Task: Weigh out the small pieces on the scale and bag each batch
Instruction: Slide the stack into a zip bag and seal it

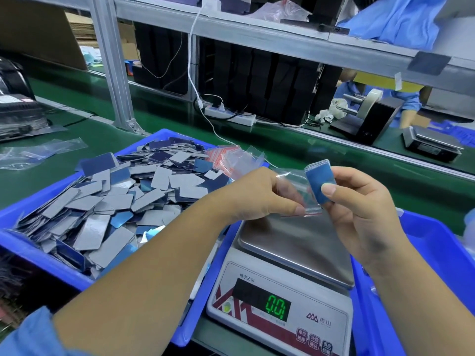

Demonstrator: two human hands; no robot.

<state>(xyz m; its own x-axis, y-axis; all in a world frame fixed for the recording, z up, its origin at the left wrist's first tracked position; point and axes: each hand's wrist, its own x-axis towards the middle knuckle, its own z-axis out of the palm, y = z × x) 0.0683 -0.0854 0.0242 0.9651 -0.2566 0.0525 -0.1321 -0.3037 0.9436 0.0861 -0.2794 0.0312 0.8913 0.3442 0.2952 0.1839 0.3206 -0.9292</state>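
My right hand (359, 201) pinches a small stack of blue pieces (320, 181) between thumb and fingers, above the scale. My left hand (259, 194) pinches the edge of a small clear zip bag (295, 191), held right beside the stack. The stack's lower end sits at the bag; whether it is inside I cannot tell. Below both hands the scale's steel pan (295, 242) is bare and its green display (275, 307) reads 0.0. A blue tray (38, 250) at left holds a heap of grey and blue pieces (108, 199).
A bundle of clear zip bags with red strips (226, 158) lies at the tray's far corner. Another blue bin (437, 253) stands right of the scale. A power strip (231, 115), a tape dispenser (370, 116) and a second scale (431, 145) sit beyond the green belt.
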